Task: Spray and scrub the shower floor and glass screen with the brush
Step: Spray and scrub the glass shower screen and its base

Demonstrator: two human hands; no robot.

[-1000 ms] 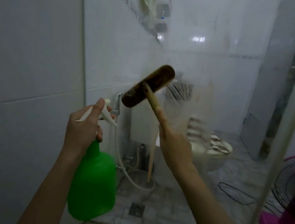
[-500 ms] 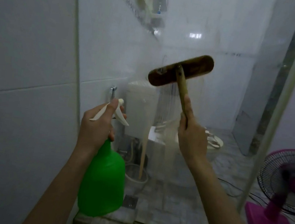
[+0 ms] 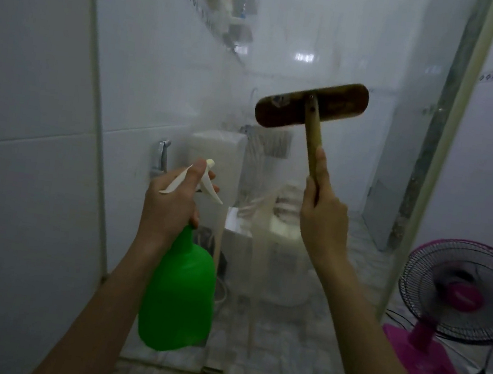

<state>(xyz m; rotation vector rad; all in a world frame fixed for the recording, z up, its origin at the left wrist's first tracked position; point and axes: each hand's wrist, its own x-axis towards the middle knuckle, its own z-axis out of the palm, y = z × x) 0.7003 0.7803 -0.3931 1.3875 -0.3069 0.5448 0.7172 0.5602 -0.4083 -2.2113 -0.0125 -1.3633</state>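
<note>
Streaky glass screen [image 3: 383, 63] — brush [image 3: 312, 105] bristles hidden.

Gripping a green spray bottle [image 3: 179, 298] in the left hand [image 3: 170, 204]. Holding the brush [image 3: 312, 105] by its handle in the right hand [image 3: 324, 220], up against the glass screen [image 3: 369, 45].

Held both bare forearms up from the lower edge of view, well apart at the elbows, closer at the wrists. Gripped the neck of the spray bottle [image 3: 179, 298] in the left hand [image 3: 170, 204] — thumb laid over the white sprayer top, fingertips curled round its front. Carried the right hand [image 3: 324, 220] higher, back of hand toward the camera, fingers wrapped round the brush handle [image 3: 313, 139] — one finger stretched straight up along it.
</note>
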